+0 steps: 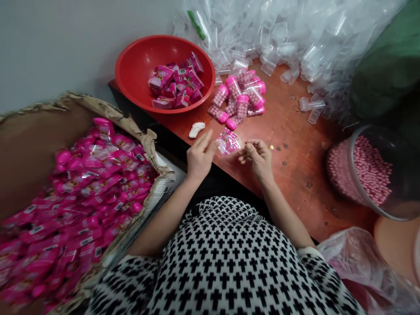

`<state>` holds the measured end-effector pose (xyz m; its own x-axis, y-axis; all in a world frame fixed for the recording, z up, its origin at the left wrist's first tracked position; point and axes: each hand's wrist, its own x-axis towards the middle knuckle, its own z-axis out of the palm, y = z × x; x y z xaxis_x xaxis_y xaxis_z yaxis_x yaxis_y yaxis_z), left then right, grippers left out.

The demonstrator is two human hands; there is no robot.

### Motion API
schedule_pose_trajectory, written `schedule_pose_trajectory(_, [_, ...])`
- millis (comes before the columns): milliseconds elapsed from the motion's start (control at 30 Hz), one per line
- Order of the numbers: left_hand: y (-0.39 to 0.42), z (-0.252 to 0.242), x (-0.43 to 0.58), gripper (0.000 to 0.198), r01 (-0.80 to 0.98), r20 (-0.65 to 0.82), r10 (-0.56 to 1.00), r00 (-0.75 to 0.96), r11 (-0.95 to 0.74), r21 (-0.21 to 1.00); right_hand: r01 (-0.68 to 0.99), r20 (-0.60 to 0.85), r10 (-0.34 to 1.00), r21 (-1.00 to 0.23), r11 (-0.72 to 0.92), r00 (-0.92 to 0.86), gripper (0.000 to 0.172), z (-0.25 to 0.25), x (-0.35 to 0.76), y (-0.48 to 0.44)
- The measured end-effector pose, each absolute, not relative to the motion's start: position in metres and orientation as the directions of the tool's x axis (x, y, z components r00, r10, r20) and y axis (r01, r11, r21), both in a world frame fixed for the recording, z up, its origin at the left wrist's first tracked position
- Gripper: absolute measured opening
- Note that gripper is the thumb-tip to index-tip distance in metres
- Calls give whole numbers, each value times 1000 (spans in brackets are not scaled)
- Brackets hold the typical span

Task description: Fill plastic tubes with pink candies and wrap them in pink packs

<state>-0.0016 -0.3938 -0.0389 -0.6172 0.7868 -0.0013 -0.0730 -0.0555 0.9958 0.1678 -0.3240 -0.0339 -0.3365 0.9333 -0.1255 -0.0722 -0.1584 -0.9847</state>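
Observation:
Between my hands, a small pile of flat, pink printed wrappers (pixel 229 141) lies at the front edge of the table. My left hand (pixel 200 156) is just left of it, fingers stretched out and apart, holding nothing. On the other side, my right hand (pixel 259 159) has its fingers curled and the thumb pressed against them, close to the wrappers' right edge. Whatever it may pinch is too small to make out. Beyond the wrappers lies a heap of clear tubes with pink caps and pink beads (pixel 242 107). A crumpled white lump (pixel 197 130) rests near my left fingertips.
A red bowl (pixel 131 83) of pink wrapped packs stands at the back left. At left, a torn cardboard box (pixel 29 144) holds many pink packs. Empty clear tubes (pixel 278 39) pile up behind. On the right is a tub of pink beads (pixel 372 170) beside a plastic bag (pixel 357 253).

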Motion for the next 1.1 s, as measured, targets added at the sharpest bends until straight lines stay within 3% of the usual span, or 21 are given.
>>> schedule_pose_trajectory(200, [-361,-78,7,14,449,173,874,-454,57,892,-35,-128,907,-987,-155,-402,35,-35,164,-331])
schedule_pose_trajectory(367, [-360,-91,8,17,722,307,866,-396,87,687,17,-119,911,-992,-122,-395,33,-46,162,-324])
schedule_pose_trajectory(500, [-362,-97,9,25,780,432,824,-367,21,625,6,-46,958,-999,-46,-282,39,-55,153,-314])
schedule_pose_trajectory(633, [-364,-94,10,25,784,396,845,-360,43,619,53,-63,952,-997,-49,-300,50,-56,147,-304])
schedule_pose_trajectory(767, [-358,-93,8,25,784,297,888,-352,106,612,52,-98,936,-995,-86,-338,47,-57,147,-297])
schedule_pose_trajectory(900, [-357,-84,6,27,798,335,889,-314,55,600,46,-117,951,-993,-108,-285,36,-51,146,-305])
schedule_pose_trajectory(967, [-361,-82,2,33,846,396,885,-245,-4,534,75,-143,949,-989,-127,-280,23,-48,140,-311])
schedule_pose_trajectory(1100, [-350,-108,-23,45,958,570,821,-38,-132,255,53,-82,956,-996,-70,-280,9,-55,122,-300])
